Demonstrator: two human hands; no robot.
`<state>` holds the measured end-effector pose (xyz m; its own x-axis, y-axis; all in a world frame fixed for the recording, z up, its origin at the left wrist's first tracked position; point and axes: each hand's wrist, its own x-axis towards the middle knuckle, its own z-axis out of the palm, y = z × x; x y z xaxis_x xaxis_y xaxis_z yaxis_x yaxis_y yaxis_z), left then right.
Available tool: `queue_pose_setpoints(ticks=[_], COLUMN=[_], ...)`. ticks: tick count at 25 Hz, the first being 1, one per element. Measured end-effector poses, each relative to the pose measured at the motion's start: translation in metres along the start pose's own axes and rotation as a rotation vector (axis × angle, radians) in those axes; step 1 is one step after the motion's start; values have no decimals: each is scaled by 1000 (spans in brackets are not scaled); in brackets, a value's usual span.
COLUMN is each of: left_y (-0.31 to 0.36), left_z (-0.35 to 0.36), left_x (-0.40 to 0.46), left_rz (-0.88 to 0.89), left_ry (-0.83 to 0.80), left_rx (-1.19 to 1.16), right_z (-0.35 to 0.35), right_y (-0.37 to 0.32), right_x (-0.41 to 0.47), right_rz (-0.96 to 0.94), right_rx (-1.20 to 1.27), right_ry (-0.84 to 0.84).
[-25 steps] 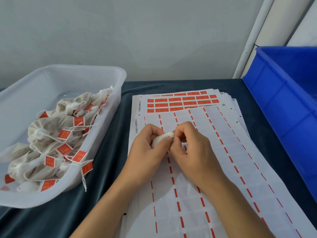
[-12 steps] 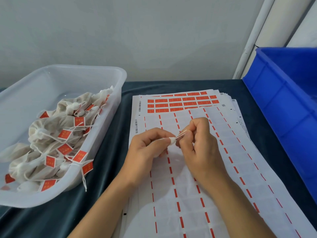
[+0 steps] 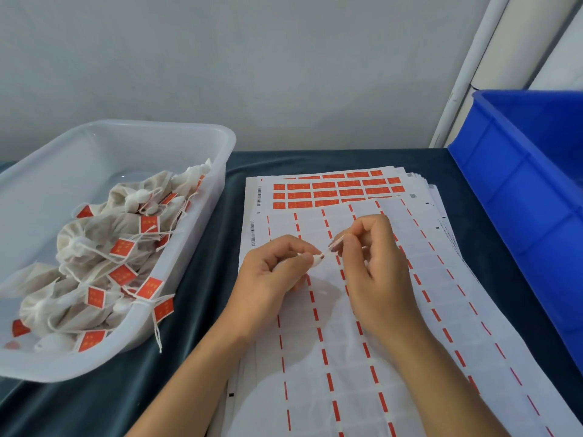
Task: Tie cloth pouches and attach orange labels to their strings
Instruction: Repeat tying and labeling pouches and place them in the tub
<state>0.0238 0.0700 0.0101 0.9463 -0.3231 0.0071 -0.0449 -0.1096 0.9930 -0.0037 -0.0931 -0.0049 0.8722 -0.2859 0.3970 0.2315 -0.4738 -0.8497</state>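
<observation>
Many tied, labelled pouches fill the tub [image 3: 195, 134] at the surface's left edge. Mid-surface, the left hand [image 3: 271, 272] pinches a pouch [image 3: 316, 259]; the right hand [image 3: 372, 260] pinches its string [image 3: 331, 249]. Its label isn't on yet, I judge.

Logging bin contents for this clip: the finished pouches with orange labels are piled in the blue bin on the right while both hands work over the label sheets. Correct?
Not quite. In the head view the labelled pouches lie in the clear tub on the left, not the blue bin. Both hands, left and right, do work over the label sheets.
</observation>
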Motion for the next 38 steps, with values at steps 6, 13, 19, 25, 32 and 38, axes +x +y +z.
queue_pose_setpoints(ticks=[6,13,19,25,32,38], left_y=[2,0,1,0,3,3], left_z=[0,0,1,1,1,0], left_x=[0,1,-1,-1,-2,0], left_rz=[-13,-10,0,42,42,23], left_ry=[35,6,-27,-32,-83,-102], left_rx=[-97,-54,62,120,110,94], right_z=[-3,-3,-11,-17,-13,-19], right_y=[-3,-7,-10,-10,-7,-7], right_x=[3,2,5,9,13,14], right_rz=[190,169,295,357,476,489], right_rx=[193,120,400,796,1056,1111], right_ry=[-112,-79,-77,-259,-161,-157])
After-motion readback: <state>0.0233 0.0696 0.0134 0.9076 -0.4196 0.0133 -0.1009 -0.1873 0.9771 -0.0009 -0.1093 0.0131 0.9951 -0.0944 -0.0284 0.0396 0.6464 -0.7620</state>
